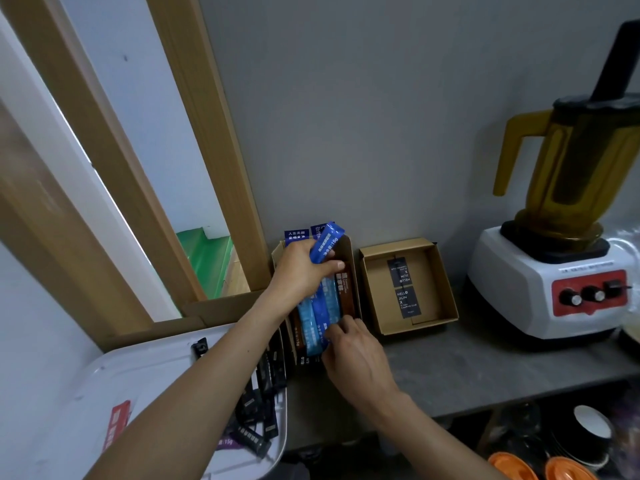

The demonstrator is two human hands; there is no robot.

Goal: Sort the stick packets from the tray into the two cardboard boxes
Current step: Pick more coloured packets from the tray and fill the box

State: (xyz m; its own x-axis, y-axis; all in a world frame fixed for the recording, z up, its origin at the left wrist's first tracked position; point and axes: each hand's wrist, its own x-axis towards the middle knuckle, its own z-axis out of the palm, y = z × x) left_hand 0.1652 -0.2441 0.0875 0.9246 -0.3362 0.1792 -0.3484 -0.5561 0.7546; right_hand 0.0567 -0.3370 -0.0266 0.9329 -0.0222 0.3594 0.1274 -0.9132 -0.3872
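Two cardboard boxes stand against the wall. The left box (349,251) holds blue and brown stick packets (329,303) lying lengthwise. My left hand (301,271) is over it, shut on a blue packet (327,245) that sticks up toward the wall. My right hand (353,351) pinches the near ends of the light blue packets at the box's front edge. The right box (446,289) holds two black packets (403,289). At the lower left, the white tray (145,368) carries several black packets (261,396), a red one (117,422) and a purple one.
A white blender base with a red panel and an amber jug (557,278) stands at the right on the grey counter (467,368). Below the counter edge are orange lids (540,469) and a dark cup. A wooden frame and window lie to the left.
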